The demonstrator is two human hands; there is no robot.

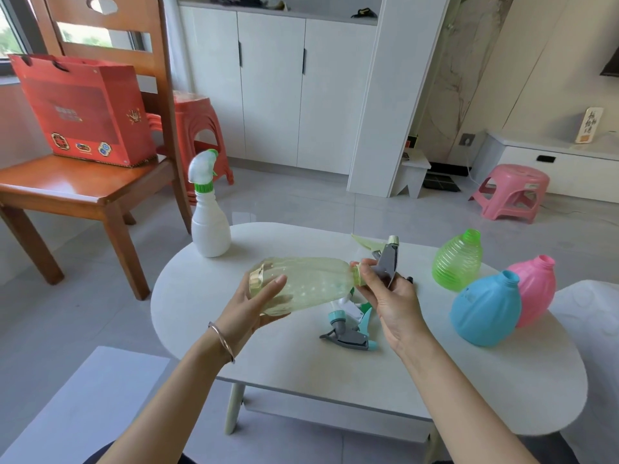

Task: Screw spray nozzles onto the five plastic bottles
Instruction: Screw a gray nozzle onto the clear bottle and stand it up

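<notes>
My left hand (256, 304) grips a pale yellow translucent bottle (308, 284) held sideways above the white table (418, 380), neck pointing right. My right hand (388, 296) pinches the collar of a grey and pale green spray nozzle (385, 259) at the bottle's neck. A white bottle (210, 226) with a white and green nozzle on it stands upright at the table's far left. Green (457, 261), blue (485, 309) and pink (536, 289) bottles sit open-necked at the right. Loose nozzles (351, 326) lie on the table under my hands.
A wooden chair (83, 192) with a red gift bag (83, 108) stands at the left, red stools (201, 128) behind it. A pink stool (512, 192) is on the floor at the right. White cabinets line the back wall.
</notes>
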